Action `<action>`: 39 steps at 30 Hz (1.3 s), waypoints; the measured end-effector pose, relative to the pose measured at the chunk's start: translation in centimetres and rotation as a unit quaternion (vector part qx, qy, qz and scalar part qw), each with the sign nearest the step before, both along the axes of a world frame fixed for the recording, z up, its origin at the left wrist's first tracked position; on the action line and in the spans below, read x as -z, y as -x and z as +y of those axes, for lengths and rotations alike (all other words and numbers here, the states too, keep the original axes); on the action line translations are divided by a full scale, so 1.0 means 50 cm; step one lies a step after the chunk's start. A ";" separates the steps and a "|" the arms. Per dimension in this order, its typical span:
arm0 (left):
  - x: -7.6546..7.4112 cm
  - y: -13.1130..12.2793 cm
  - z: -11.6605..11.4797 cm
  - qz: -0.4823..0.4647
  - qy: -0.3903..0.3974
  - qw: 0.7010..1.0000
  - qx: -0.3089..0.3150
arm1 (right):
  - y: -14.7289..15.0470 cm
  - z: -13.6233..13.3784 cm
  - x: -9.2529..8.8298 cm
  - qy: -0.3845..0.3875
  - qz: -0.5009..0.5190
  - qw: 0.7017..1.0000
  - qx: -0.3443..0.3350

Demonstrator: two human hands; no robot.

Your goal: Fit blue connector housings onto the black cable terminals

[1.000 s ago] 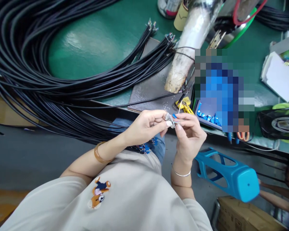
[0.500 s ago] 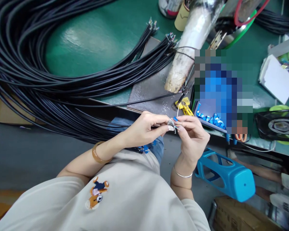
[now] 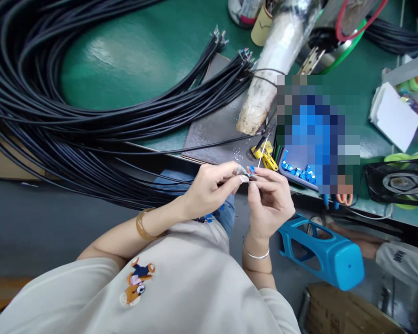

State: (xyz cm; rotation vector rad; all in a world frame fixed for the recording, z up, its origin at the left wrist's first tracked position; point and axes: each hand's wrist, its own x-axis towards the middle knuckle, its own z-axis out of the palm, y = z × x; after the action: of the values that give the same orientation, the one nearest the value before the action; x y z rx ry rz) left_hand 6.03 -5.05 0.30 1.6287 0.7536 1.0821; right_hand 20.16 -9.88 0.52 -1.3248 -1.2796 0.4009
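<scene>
Blue connector [image 3: 251,170] between left hand [image 3: 209,188], right hand [image 3: 270,204]; tray [image 3: 297,157] holds more.

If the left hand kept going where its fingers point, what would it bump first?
The left hand points rightward, so it would probably meet the right hand first, at the small blue piece both pinch.
</scene>
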 end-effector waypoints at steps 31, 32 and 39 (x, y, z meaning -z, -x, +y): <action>-0.025 0.028 0.025 -0.038 0.239 0.961 0.137 | -0.014 0.008 -0.021 -0.138 -0.102 0.984 0.042; -0.027 0.029 0.027 -0.041 0.243 0.959 0.140 | -0.012 0.008 -0.020 -0.139 -0.104 0.984 0.032; -0.031 0.033 0.033 -0.068 0.274 0.948 0.147 | 0.000 0.008 -0.008 -0.141 -0.116 0.983 -0.005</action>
State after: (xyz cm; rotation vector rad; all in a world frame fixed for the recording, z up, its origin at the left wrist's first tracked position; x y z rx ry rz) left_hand 4.36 -3.40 1.83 1.1315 0.6248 0.6817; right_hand 20.17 -9.49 0.91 -1.1472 -1.4771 0.0667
